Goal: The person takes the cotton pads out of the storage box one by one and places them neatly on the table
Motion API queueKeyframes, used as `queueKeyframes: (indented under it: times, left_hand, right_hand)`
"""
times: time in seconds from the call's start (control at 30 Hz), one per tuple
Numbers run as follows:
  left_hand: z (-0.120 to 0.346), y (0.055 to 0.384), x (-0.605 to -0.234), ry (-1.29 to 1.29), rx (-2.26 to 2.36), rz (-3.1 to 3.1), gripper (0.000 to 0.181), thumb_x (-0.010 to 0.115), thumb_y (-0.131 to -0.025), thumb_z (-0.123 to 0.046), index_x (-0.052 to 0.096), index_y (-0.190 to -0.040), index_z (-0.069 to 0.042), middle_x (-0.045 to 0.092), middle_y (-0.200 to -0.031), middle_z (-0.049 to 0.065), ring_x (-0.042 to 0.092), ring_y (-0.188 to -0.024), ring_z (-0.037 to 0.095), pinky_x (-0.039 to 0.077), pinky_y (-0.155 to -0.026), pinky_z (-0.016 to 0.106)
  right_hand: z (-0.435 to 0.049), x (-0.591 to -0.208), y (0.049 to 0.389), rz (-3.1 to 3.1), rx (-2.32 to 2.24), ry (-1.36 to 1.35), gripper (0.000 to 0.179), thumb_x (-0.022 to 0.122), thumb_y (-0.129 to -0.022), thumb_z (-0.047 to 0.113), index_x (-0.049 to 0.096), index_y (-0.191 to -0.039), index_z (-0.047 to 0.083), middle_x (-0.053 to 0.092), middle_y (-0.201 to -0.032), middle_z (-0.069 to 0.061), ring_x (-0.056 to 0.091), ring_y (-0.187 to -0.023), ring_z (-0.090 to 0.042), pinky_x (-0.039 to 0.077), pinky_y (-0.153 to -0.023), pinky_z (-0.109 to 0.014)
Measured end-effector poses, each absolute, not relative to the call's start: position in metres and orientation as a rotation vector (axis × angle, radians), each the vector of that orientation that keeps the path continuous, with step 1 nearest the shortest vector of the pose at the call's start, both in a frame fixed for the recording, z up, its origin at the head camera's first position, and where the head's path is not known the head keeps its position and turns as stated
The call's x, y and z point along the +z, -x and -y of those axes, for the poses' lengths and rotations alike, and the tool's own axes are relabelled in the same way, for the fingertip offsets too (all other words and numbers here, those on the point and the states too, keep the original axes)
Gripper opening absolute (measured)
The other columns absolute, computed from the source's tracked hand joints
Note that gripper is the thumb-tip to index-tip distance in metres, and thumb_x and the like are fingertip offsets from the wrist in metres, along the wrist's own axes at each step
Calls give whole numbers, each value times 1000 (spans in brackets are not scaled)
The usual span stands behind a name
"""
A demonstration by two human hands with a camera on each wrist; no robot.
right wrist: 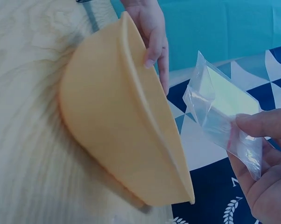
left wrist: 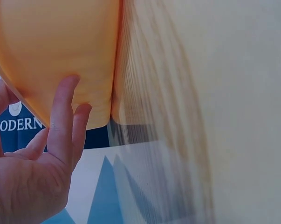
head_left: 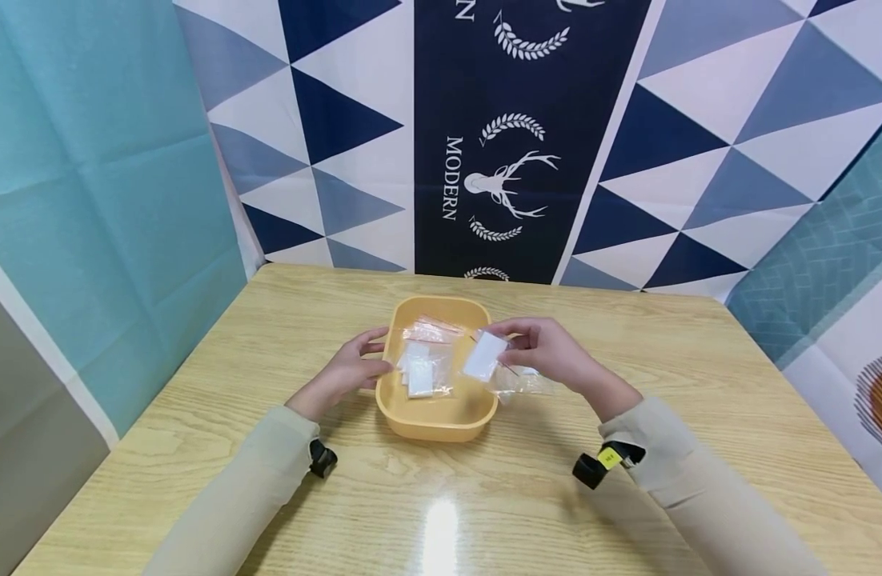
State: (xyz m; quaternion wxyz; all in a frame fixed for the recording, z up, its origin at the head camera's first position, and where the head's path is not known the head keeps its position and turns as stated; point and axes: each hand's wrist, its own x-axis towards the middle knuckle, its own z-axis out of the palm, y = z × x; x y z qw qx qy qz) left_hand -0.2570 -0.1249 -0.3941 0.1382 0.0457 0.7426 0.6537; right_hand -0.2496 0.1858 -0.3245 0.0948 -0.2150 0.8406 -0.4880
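Observation:
An orange plastic basin [head_left: 437, 432] stands on the table. My left hand [head_left: 350, 364] holds its left side, the thumb over the rim and the fingers against the outer wall [left wrist: 91, 56]. Above the basin's right rim, my right hand [head_left: 545, 348] pinches a clear zip bag [right wrist: 210, 119] with a flat white piece [head_left: 486, 354] inside. The red seal line of this bag shows near the thumb in the right wrist view. Within the basin lie several similar clear bags [head_left: 421, 376] with white pieces, some with red seal lines.
Another clear bag [head_left: 531, 382] lies on the wooden table [head_left: 326, 512], right of the basin and below my right hand. Behind the table hangs a patterned cloth [head_left: 362, 160], with a teal cloth [head_left: 117, 184] on the left.

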Motion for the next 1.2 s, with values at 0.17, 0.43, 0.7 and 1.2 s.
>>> queueKeyframes:
  times: [0.17, 0.43, 0.7, 1.2]
  left_hand:
    - [125, 256, -395, -142, 1905, -2132, 68, 60, -85, 0, 29, -145, -11, 35, -138, 23, 55, -107, 37, 54, -77, 41]
    - [124, 257, -395, -128, 1898, -2144, 69, 60, -85, 1, 30, -145, -13, 35, -138, 22, 55, -107, 37, 54, -76, 40]
    - [124, 257, -395, -128, 1902, -2140, 67, 59, -86, 1, 29, -145, -11, 36, -137, 22, 55, -107, 37, 54, -77, 40]
    - [124, 257, -394, -118, 1888, -2156, 67, 60, -86, 0, 30, -145, -12, 36, -137, 21, 55, -107, 35, 54, -77, 41]
  right_hand:
    - [-199, -334, 238, -2494, -1482, 612, 40, 67, -83, -1, 60, -122, 1, 61, -114, -14, 62, -85, -24, 55, -74, -30]
    - [-221, -345, 225, -2540, -1460, 634, 38, 66, -84, 0, 60, -121, -3, 61, -113, -18, 62, -85, -20, 55, -71, -27]
    - [-237, -359, 216, -2641, -1284, 695, 34, 65, -84, -1, 63, -118, 1, 64, -106, -13, 61, -84, -18, 54, -67, -27]
    - [-246, -387, 215, -2707, -970, 1141, 32, 62, -80, -11, 65, -110, 1, 63, -110, -12, 59, -96, -24, 54, -76, -33]
